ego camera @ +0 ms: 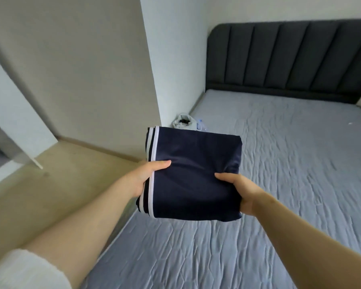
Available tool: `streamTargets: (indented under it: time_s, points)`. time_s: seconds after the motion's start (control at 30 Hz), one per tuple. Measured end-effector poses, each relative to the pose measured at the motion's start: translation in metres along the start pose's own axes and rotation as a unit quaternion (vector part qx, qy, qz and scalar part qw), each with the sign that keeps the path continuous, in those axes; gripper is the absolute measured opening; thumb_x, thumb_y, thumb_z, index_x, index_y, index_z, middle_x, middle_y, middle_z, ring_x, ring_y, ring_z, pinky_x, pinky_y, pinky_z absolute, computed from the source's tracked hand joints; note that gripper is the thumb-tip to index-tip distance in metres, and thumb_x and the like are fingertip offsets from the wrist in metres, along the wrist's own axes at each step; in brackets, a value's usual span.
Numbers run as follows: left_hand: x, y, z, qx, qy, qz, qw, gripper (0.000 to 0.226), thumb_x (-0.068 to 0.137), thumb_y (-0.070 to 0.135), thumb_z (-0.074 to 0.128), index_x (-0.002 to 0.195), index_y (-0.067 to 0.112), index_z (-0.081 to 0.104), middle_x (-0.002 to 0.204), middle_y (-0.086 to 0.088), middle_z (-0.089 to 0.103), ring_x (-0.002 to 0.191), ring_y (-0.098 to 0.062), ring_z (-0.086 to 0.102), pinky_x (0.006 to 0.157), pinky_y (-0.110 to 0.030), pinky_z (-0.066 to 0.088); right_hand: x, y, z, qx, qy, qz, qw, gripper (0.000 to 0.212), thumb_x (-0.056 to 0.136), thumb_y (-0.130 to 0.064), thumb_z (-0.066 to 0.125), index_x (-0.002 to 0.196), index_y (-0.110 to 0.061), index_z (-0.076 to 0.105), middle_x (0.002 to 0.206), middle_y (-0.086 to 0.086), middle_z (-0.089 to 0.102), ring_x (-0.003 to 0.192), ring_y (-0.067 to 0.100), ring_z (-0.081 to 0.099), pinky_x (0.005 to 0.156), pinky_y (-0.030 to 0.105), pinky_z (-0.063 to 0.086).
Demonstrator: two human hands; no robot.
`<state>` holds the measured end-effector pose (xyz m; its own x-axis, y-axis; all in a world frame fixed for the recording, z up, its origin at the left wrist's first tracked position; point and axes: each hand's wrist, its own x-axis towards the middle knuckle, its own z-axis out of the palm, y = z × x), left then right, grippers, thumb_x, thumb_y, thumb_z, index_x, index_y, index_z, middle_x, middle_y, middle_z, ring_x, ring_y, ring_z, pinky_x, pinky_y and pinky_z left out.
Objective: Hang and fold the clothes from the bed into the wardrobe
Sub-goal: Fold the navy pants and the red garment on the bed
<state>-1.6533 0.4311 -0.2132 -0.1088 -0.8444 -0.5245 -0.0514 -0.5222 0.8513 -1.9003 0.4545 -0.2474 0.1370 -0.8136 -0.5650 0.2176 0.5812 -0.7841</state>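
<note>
Holding the cloth takes both hands here. Closest of all is a white sleeve [25, 270] pushed up on the left arm, and two bare arms reach forward from the body. The left hand [146, 180] grips the left side of the folded dark blue cloth [194, 170], right on the edge with the stripes. The right hand [243, 193] grips the right side, a bit closer to the body. Each thumb lies flat on top. The other fingers go under the cloth where I cannot see them, but each hand looks like it is pinching the cloth between thumb and fingers.

The cloth sits between the two hands and sticks out past them, away from the body. It is up in the air and rests on nothing. It is over the left edge of the bed [290, 163], partly over the floor [50, 184].

It is folded into a neat pack, almost square, a little longer going away from the body. White stripes run along its left edge, from near to far. The top is smooth, with soft creases by the right thumb. It looks floppy, so I think it would droop if one hand let go.

The folding looks done, so carrying it to the wardrobe should come next. I cannot tell where the wardrobe is.

Farther off, a small bag [183, 122] sits on the floor beside the bed. Last comes the dark headboard [290, 59].
</note>
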Motion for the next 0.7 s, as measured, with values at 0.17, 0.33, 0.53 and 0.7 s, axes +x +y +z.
streamTargets:
  time_s: [0.17,0.33,0.53,0.7]
  points:
    - [-0.065,0.064,-0.036,-0.009,0.047,0.087,0.995,0.024,0.081,0.024,0.068,0.103,0.015,0.068,0.095,-0.006,0.074,0.084,-0.022,0.071,0.068,-0.031,0.054,-0.03,-0.067,0.057,-0.046,-0.059,-0.066,0.995,0.037,0.074,-0.025,0.073,0.11,-0.02,0.062,0.088,0.002,0.075,0.089,0.022,0.068,0.064,0.031,0.051]
    - [-0.127,0.103,-0.086,-0.037,0.084,0.123,0.988,0.023,0.08,0.029,0.067,0.098,0.015,0.07,0.095,-0.007,0.074,0.082,-0.022,0.072,0.061,-0.028,0.055,-0.053,-0.108,0.125,-0.088,-0.107,-0.109,0.984,0.045,0.067,-0.027,0.077,0.11,-0.021,0.065,0.1,0.005,0.073,0.1,0.027,0.064,0.084,0.038,0.05]
    - [-0.201,0.114,-0.162,-0.093,0.145,0.169,0.971,0.029,0.061,0.04,0.075,0.08,0.018,0.078,0.096,-0.009,0.073,0.082,-0.025,0.071,0.063,-0.031,0.055,-0.08,-0.133,0.221,-0.147,-0.231,-0.14,0.951,0.052,0.056,-0.028,0.074,0.106,-0.015,0.065,0.091,0.005,0.075,0.086,0.024,0.069,0.069,0.034,0.05]
    - [-0.257,0.1,-0.249,-0.141,0.203,0.223,0.943,0.032,0.058,0.04,0.074,0.08,0.018,0.078,0.095,-0.01,0.073,0.079,-0.025,0.071,0.064,-0.03,0.055,-0.087,-0.128,0.324,-0.18,-0.336,-0.166,0.91,0.054,0.06,-0.027,0.072,0.112,-0.016,0.062,0.099,0.004,0.074,0.085,0.021,0.071,0.067,0.031,0.052]
